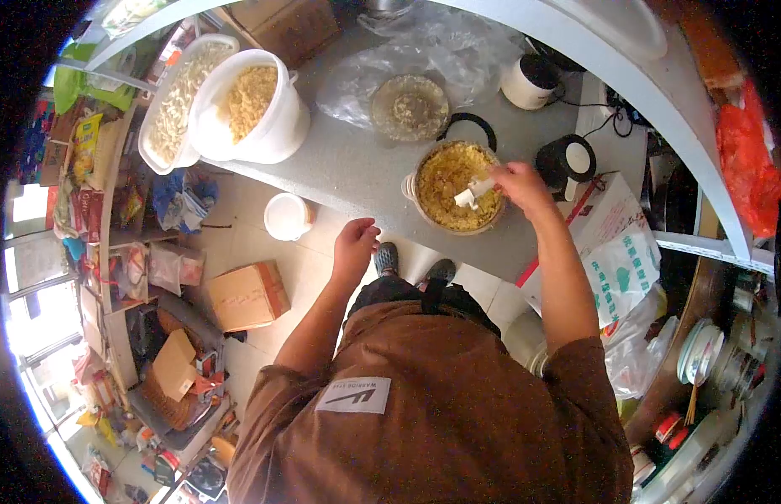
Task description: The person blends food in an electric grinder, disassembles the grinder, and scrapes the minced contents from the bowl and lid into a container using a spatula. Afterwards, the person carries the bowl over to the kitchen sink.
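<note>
My right hand (pixel 522 186) is closed on a white utensil (pixel 472 195), whose end rests in the yellow crumbly food in a round pot (pixel 410 186) near the counter's front edge. My left hand (pixel 355 249) hangs in front of the counter, away from the pot, its fingers curled; what it holds, if anything, is too small to name. Behind the pot is a glass bowl (pixel 410 107) with some pale residue, beside clear plastic bags (pixel 457 55). A black ring-shaped item (pixel 483 124) lies between the bowl and the pot.
At the counter's left stand a white bucket (pixel 281 126) of tan crumbs and a tub (pixel 168 118) of pale pieces. A white-and-black appliance (pixel 529 81) and a black-and-white one (pixel 565 160) stand right. A lidded bucket (pixel 288 216) and cardboard box (pixel 246 296) are on the floor.
</note>
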